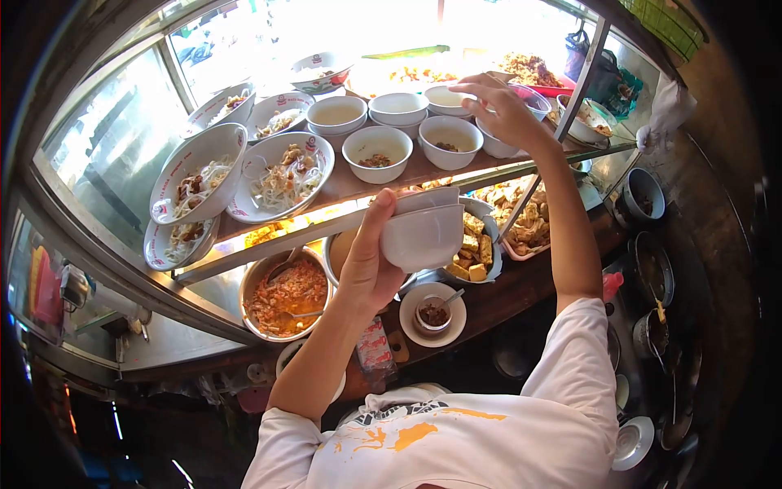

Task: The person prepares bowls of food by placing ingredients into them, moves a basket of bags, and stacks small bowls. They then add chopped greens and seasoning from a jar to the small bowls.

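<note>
My left hand (371,261) is closed around two stacked white bowls (423,236), held tilted in front of the shelf. Raised over the back of the shelf is my right hand (501,110), its fingers apart above a small white bowl (446,99); nothing shows between them. Nearby stand small bowls in rows, among them one with brown bits in its bottom (377,156) and a similar bowl (450,143). To the left, larger bowls hold white noodles or sprouts with shredded topping, such as the front bowl (281,175).
Below the shelf are a pot of red-orange sauce (285,293), a basin of fried cubes (474,244) and a saucer with a jar and spoon (432,314). A metal post (521,204) stands beside my right arm. Dark pans (652,265) sit at the right.
</note>
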Tool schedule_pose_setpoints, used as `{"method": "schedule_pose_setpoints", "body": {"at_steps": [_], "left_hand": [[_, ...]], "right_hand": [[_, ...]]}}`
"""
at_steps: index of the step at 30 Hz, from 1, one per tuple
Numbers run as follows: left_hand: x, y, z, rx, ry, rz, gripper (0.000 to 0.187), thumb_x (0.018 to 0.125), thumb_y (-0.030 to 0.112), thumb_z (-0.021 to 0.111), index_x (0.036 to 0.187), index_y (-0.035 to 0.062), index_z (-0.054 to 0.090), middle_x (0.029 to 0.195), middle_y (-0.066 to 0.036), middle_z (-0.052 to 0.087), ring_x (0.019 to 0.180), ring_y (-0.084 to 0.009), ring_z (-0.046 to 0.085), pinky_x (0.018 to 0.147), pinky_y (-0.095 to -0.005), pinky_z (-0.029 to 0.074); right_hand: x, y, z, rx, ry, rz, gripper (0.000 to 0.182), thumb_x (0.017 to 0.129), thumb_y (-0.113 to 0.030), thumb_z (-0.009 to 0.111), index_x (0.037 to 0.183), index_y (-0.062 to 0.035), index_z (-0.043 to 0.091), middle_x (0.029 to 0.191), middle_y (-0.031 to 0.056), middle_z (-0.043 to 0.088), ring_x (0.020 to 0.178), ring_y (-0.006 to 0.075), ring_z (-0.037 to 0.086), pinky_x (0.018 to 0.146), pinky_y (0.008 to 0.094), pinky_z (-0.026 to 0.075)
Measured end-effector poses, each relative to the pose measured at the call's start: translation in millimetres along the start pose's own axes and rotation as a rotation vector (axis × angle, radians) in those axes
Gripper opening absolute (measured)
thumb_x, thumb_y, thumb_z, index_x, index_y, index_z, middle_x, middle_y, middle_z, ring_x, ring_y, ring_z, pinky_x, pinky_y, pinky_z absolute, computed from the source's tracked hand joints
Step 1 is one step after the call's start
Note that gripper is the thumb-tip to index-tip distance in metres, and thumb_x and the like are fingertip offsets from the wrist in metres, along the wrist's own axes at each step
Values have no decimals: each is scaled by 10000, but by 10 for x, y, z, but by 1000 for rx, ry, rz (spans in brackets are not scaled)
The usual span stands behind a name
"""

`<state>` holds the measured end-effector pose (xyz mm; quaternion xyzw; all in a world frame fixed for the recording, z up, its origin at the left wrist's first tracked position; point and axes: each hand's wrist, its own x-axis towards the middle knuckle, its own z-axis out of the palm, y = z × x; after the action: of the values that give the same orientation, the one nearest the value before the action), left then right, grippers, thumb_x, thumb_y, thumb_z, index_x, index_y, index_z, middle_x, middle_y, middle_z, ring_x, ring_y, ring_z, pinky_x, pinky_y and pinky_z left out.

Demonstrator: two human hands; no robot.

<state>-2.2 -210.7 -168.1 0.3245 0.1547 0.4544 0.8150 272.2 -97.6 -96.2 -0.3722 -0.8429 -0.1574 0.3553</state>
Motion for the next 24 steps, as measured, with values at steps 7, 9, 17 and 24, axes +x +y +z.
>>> {"method": "schedule_pose_setpoints", "body": {"at_steps": [7, 9, 17, 24], "left_hand": [[232, 104, 51, 68, -121, -18, 681, 879, 545, 593, 1281, 0, 514, 1180, -159, 616, 1070, -243, 623, 906, -384, 529], [243, 153, 92, 152, -163, -33, 700, 865, 550, 611, 1289, 2, 509, 1189, -159, 610, 1074, -239, 619, 903, -378, 530], [336, 310, 185, 262, -263, 6, 730, 810, 497, 697, 1315, 13, 486, 1210, -152, 580, 1084, -240, 610, 885, -372, 538], [182, 256, 263, 172, -144, 137, 570, 806, 390, 726, 1221, 50, 534, 1145, -133, 592, 1016, -229, 625, 853, -377, 553]], "right_hand": [[-187, -1217, -603, 745, -474, 270, 181, 904, -78, 556, 1019, 41, 628, 851, 54, 607, 643, 74, 498, 570, 216, 413], [-249, -1256, -650, 816, -468, 365, 151, 929, -82, 558, 988, 40, 626, 800, 22, 583, 641, 55, 492, 572, 200, 405], [-318, -1398, -645, 812, -206, 367, 151, 973, -124, 543, 1000, 11, 603, 799, -11, 541, 686, 37, 469, 590, 204, 377], [-303, -1572, -558, 496, -21, 201, 87, 923, -47, 566, 991, 3, 588, 827, 93, 598, 751, 179, 586, 677, 300, 451]]}}
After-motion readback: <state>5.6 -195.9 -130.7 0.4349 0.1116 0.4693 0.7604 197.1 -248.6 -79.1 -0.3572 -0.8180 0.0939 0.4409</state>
